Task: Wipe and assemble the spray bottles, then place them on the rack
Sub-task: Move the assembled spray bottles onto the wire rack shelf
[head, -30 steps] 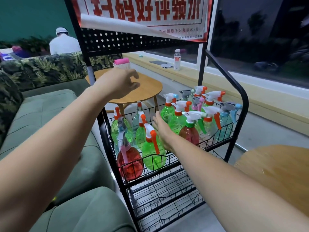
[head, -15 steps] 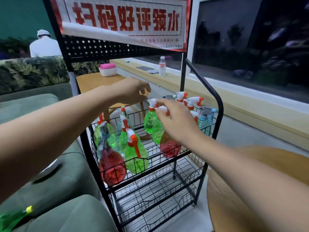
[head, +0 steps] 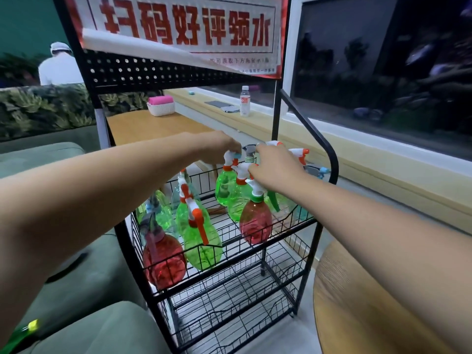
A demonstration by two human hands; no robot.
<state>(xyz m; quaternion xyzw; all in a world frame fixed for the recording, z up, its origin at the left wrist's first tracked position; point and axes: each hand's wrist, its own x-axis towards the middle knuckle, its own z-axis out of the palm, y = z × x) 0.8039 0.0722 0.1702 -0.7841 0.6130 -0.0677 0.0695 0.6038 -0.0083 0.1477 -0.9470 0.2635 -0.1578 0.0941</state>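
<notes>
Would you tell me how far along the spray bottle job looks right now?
Done: many assembled bottles, such as the front red bottle, stand in the upper basket of the rack. In hand: the left hand pinches the trigger head of the back green bottle; the right hand covers neighbouring heads, grip hidden. Left: one stray green bottle lies on the sofa.

Open strip of basket floor (head: 224,227) between left bottles (head: 201,241) and right bottles (head: 255,223)

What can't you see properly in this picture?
Head view only:
- Right hand fingertips: hidden under its own back, among the spray heads.
- Left hand grip: fingers blurred against a green bottle's white head.
- Rear bottles: covered by both hands.
- Sign's small print: blurred.
- Green object bottom left: cut off by the edge.
</notes>
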